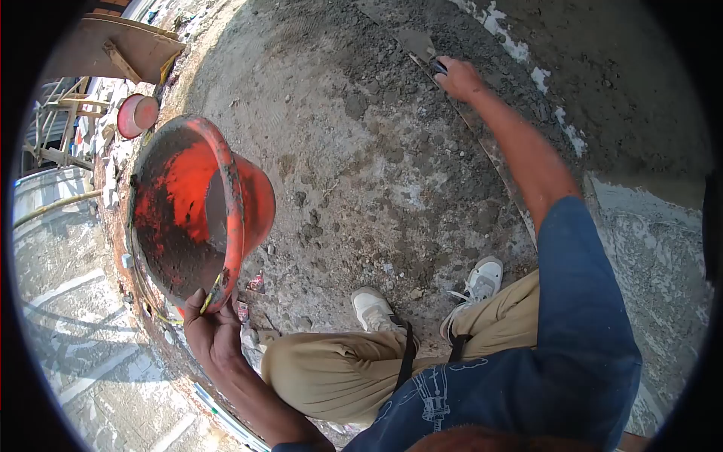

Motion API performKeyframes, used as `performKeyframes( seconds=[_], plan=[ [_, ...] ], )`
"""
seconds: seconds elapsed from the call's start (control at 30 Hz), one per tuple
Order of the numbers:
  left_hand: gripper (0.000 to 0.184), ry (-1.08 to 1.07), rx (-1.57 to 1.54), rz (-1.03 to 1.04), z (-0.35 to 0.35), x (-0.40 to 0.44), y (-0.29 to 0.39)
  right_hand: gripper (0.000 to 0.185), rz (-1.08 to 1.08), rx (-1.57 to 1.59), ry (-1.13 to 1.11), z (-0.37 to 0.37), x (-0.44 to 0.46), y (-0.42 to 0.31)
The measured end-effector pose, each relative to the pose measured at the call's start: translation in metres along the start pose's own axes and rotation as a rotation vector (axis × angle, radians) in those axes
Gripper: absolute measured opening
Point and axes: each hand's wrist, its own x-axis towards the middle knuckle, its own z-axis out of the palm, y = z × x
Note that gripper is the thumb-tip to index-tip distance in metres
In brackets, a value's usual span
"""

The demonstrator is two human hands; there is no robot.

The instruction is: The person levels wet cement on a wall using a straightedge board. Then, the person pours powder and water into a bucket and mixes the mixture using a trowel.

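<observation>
Okay, we've got both hands loaded; left hand [215,335] is closed on the near rim of a red bucket [256,200], thumb up at the lip beside a yellow-green strip [211,294]; bucket sits just beyond that hand, tilted, mouth turned out to the hand's left, inner wall smeared with dark grey residue over the red; whether its base touches down, we can't tell; right hand [459,79] is reached well out ahead, fingers wrapped round the dark handle of a trowel [416,45], blade just past the fingertips and against dark grey mortar [369,71]; that mix looks lumpy to the left of the right hand; a thin straight edge [486,147] runs from near the trowel back under the right forearm, board or other strip we can't say; between the two hands we see rough ground [339,181] spotted with grey lumps; white shoes [373,309] stand nearer the body than the right hand, to the right of the left one; past the left hand and beyond the bucket, a smaller red container [137,115], then a brown panel [120,49] with a wooden piece against it.
</observation>
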Motion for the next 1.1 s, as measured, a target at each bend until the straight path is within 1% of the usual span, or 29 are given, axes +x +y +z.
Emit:
performKeyframes(
  seconds=[0.1, 0.13, 0.23, 0.3, 0.37, 0.43, 0.53, 0.63, 0.67, 0.77, 0.87, 0.93, 0.97, 1.0, 1.1],
  plan=[
    [0.042, 0.057, 0.030, 0.093, -0.012, -0.018, 0.010, 0.057, 0.160, -0.007, -0.022, 0.030, 0.007, -0.020],
    [0.042, 0.080, 0.031, 0.097, -0.018, -0.021, 0.014, 0.054, 0.156, 0.003, 0.009, 0.036, 0.005, -0.025],
    [0.041, 0.115, 0.027, 0.111, -0.031, -0.024, 0.028, 0.052, 0.186, 0.059, -0.005, 0.060, 0.017, -0.035],
    [0.040, 0.099, 0.021, 0.113, -0.036, -0.020, 0.033, 0.052, 0.202, 0.119, 0.039, 0.088, 0.004, -0.067],
    [0.038, 0.109, 0.051, 0.151, -0.029, -0.009, 0.031, 0.052, -0.063, 0.109, 0.027, 0.135, -0.035, -0.097],
    [0.035, 0.107, 0.078, 0.155, -0.020, 0.002, 0.032, 0.051, -0.259, 0.177, -0.095, 0.109, -0.079, -0.125],
    [0.031, 0.093, 0.109, 0.115, -0.004, 0.017, 0.026, 0.051, -0.343, 0.263, -0.082, 0.075, -0.085, -0.115],
    [0.031, 0.039, 0.091, 0.031, 0.003, 0.027, 0.023, 0.057, 0.045, 0.303, 0.318, 0.087, -0.072, -0.088],
    [0.031, 0.012, 0.095, 0.015, 0.002, 0.033, 0.023, 0.057, 0.309, 0.225, 0.290, 0.095, -0.076, -0.086],
    [0.029, -0.059, 0.109, -0.016, 0.009, 0.056, 0.016, 0.057, -0.103, 0.197, 0.056, 0.110, -0.123, -0.085],
    [0.031, -0.075, 0.103, -0.012, 0.023, 0.067, -0.002, 0.058, -0.280, 0.168, -0.021, 0.064, -0.125, -0.090],
    [0.033, -0.081, 0.109, -0.053, 0.017, 0.068, -0.001, 0.058, -0.080, 0.151, 0.187, 0.033, -0.084, -0.072],
    [0.034, -0.088, 0.113, -0.072, 0.017, 0.068, -0.001, 0.057, -0.007, 0.146, 0.244, 0.026, -0.050, -0.045],
    [0.034, -0.089, 0.166, -0.030, 0.026, 0.060, -0.012, 0.056, 0.067, 0.140, 0.301, 0.020, -0.024, -0.022],
    [0.035, -0.065, 0.185, -0.020, 0.027, 0.054, -0.014, 0.053, 0.136, -0.043, 0.065, 0.008, 0.003, -0.002]
  ],
)
